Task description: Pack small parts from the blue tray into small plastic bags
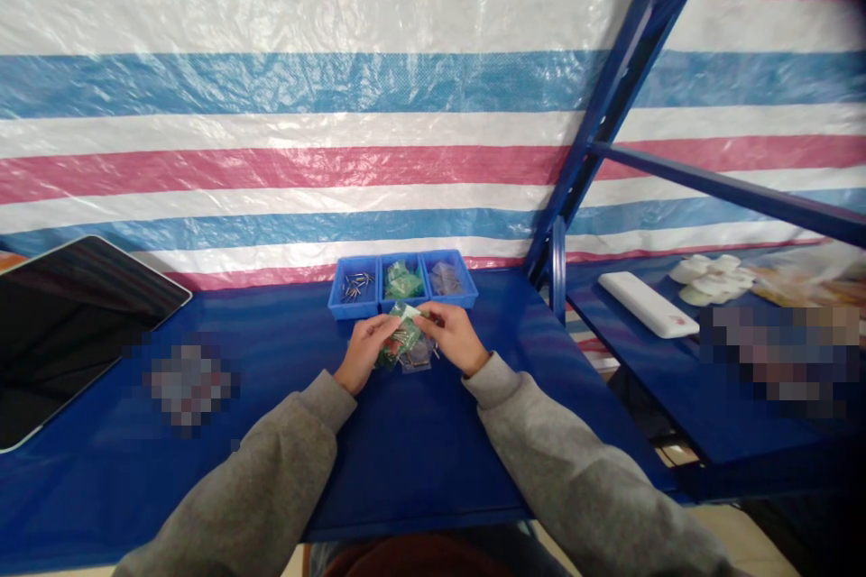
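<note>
My left hand (pixel 367 352) and my right hand (pixel 456 338) pinch a small green-tinted plastic bag (pixel 404 335) between them, one at each side. A white strip shows along its upper edge. Slim metal pieces, perhaps screws, show at the bag. Below it on the table lies a clear plastic bag (pixel 416 355), partly covered. Just beyond my hands stand three joined blue bins. Slim metal pieces fill part of the left bin (pixel 344 306). Green plastic bags (pixel 403 278) lie in the middle one, and clear bags (pixel 445 278) in the right one.
A dark flat screen (pixel 74 334) lies at the left of the blue table (pixel 412 460). To the right, a blue metal frame (pixel 575 153) rises beside a second surface with a white oblong device (pixel 648 304) and white rolls (pixel 713 278). Striped sheeting (pixel 284 99) hangs behind.
</note>
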{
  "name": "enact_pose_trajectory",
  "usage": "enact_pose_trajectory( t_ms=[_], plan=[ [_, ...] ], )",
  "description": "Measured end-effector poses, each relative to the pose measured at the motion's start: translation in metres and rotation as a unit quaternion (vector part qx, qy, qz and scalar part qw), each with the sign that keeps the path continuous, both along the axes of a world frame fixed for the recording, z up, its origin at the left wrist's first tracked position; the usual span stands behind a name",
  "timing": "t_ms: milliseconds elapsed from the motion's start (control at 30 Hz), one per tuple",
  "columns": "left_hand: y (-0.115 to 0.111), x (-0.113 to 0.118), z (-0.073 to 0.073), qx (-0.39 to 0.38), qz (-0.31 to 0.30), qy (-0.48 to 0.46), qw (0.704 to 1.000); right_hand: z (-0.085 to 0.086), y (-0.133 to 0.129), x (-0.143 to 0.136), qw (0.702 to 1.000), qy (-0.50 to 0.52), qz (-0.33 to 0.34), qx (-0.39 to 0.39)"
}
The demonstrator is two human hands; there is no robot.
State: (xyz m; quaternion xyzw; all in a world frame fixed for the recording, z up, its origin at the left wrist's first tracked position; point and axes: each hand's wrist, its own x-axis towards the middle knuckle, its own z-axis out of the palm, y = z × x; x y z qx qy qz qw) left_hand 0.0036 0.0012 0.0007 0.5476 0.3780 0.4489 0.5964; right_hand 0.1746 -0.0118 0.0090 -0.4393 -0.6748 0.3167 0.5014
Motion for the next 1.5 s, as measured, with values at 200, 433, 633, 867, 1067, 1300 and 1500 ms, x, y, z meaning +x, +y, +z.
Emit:
enact_pose_trajectory(
  t_ms=[200,433,633,867,1067,1300,1500],
  plan=[
    [-0.001,0.000,0.005,-0.043,-0.053,-0.027,0.997,0.008,-0.006,-0.001,0.995,-0.094,-0.017,0.044],
    [-0.002,-0.003,0.012,-0.067,-0.078,-0.030,0.994,0.003,-0.006,-0.003,0.997,-0.059,-0.016,0.038],
    [-0.003,-0.002,0.011,-0.023,-0.070,-0.003,0.997,-0.008,0.003,-0.003,0.999,0.046,-0.002,-0.024],
    [-0.002,-0.008,0.012,0.101,0.001,0.136,0.986,-0.006,0.002,-0.005,1.000,0.023,-0.018,0.004],
    [-0.006,-0.007,0.016,0.124,-0.008,0.141,0.982,-0.001,-0.001,-0.004,0.998,-0.027,-0.045,0.022],
    [-0.002,-0.007,0.014,0.103,-0.012,0.112,0.988,0.002,-0.001,-0.003,0.997,-0.055,-0.041,0.042],
    [-0.004,-0.007,0.016,0.113,0.003,0.132,0.985,0.003,-0.001,-0.002,0.995,-0.072,-0.038,0.053]
  ],
)
